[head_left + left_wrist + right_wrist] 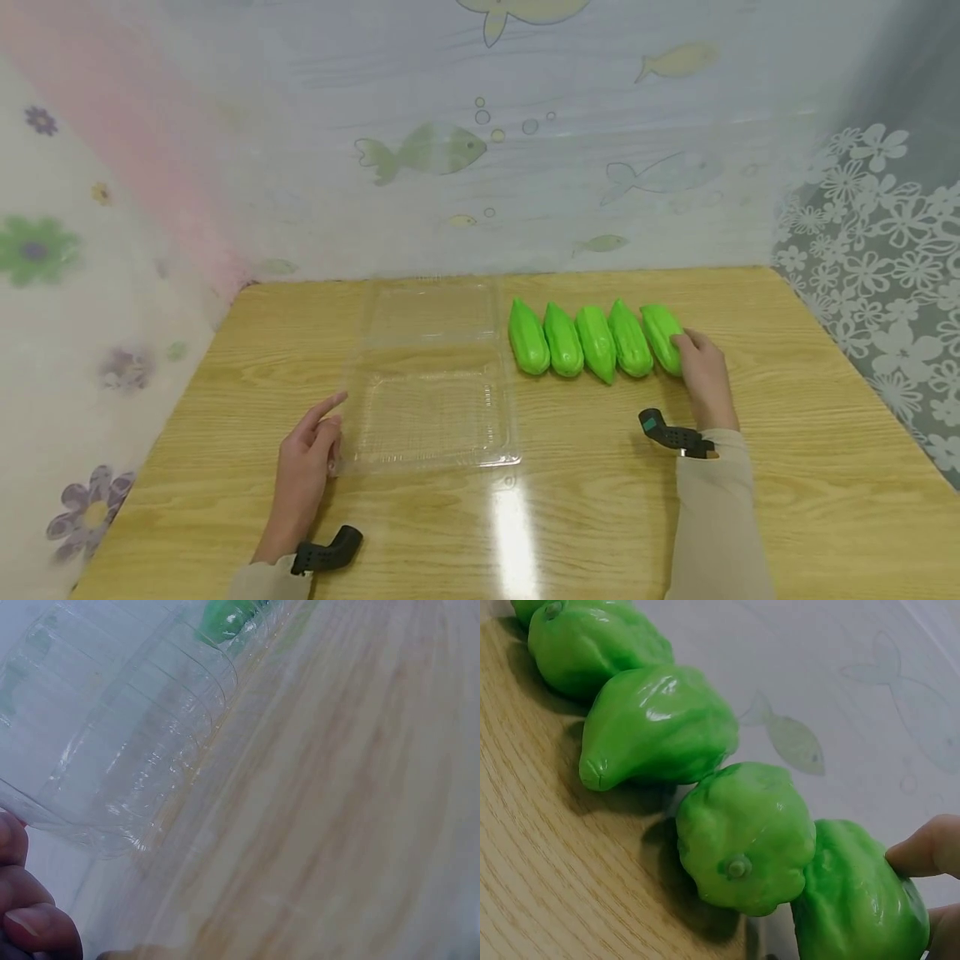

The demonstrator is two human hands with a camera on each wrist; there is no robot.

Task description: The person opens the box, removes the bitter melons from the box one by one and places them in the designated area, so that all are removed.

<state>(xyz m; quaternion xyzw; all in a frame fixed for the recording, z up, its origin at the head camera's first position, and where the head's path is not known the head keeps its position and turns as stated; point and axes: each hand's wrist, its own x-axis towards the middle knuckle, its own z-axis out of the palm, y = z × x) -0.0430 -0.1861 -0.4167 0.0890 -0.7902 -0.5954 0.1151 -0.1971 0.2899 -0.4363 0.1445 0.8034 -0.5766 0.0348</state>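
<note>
1. Presently, the right hand [703, 375] rests at the right end of a row of five green chayote-shaped vegetables [596, 342] on the wooden table [810, 467].
2. Its fingers are curled round the rightmost vegetable [662, 336]; the right wrist view shows a fingertip [926, 847] pressed on that vegetable's [859, 900] skin.
3. The five vegetables lie side by side, touching or nearly so, just right of the clear plastic clamshell container [431, 379].
4. The container lies open and flat, its lid half toward the wall and its tray half toward the person.
5. The left hand [307, 458] lies at the container's near left corner, index finger extended along the edge, the others loosely bent; it grips nothing.
6. The left wrist view shows fingertips [34, 915] just beside the ribbed plastic wall [135, 750]; whether they touch cannot be told.
7. A black camera mount [675, 435] sits on each wrist.
</note>
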